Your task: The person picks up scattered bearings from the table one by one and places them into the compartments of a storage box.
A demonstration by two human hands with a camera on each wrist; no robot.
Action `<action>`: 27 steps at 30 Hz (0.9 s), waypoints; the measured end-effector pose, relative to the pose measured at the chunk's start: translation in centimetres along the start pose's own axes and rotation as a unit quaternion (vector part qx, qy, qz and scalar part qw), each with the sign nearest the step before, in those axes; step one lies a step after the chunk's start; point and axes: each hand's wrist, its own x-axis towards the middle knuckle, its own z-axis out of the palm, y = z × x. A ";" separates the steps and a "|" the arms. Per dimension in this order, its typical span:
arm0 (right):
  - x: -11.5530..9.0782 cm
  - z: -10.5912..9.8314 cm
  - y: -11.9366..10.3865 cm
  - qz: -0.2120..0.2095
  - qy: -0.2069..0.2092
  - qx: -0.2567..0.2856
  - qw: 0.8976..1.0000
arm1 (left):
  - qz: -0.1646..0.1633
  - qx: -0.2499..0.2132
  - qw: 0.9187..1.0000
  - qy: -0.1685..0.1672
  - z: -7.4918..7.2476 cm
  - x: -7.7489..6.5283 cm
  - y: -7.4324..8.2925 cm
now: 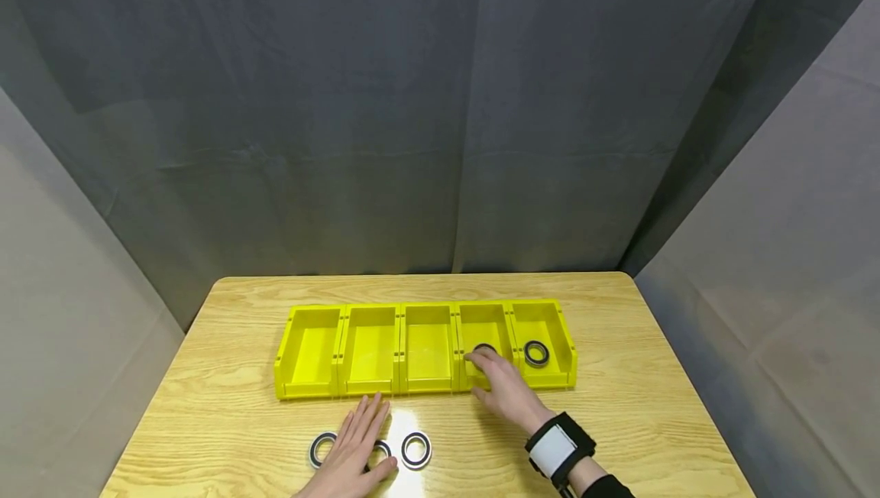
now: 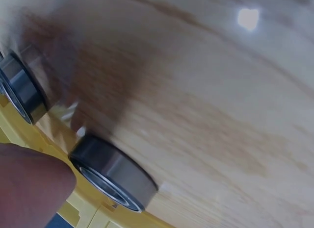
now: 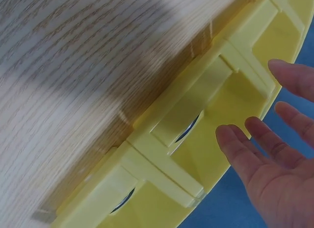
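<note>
Three dark-rimmed ball bearings lie on the table in the head view: a left bearing (image 1: 313,452), a middle bearing (image 1: 386,447) and a right bearing (image 1: 404,451). My left hand (image 1: 353,452), fingers extended, lies over the first two and partly hides them. Its thumb (image 2: 34,186) is close to a bearing (image 2: 120,171) in the left wrist view. Over the fourth compartment of the yellow bin row (image 1: 428,386), my right hand (image 1: 510,391) holds nothing, its fingers apart. A bearing (image 1: 485,346) inside that compartment is mostly hidden by the hand. Another bearing (image 1: 536,364) lies in the rightmost compartment.
Low yellow dividers (image 1: 399,349) separate the bin compartments. The wooden table (image 1: 227,406) extends around the bins, with a grey curtain (image 1: 344,139) behind and pale panels (image 1: 777,315) at the sides. A black wrist strap (image 1: 576,437) circles the right wrist.
</note>
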 end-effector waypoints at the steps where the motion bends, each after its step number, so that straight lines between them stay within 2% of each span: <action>1: 0.0 0.0 -0.1 -0.001 -0.001 0.000 1.000 | 0.001 0.003 1.000 0.000 0.0 0.0 0.0; 16: -0.1 0.3 -0.7 -0.004 -0.012 -0.001 1.000 | 0.012 0.029 0.999 0.016 0.2 -0.1 -0.1; 27: 0.0 0.6 -0.8 -0.013 -0.006 -0.001 1.000 | 0.006 0.014 1.000 0.006 0.2 0.0 -0.1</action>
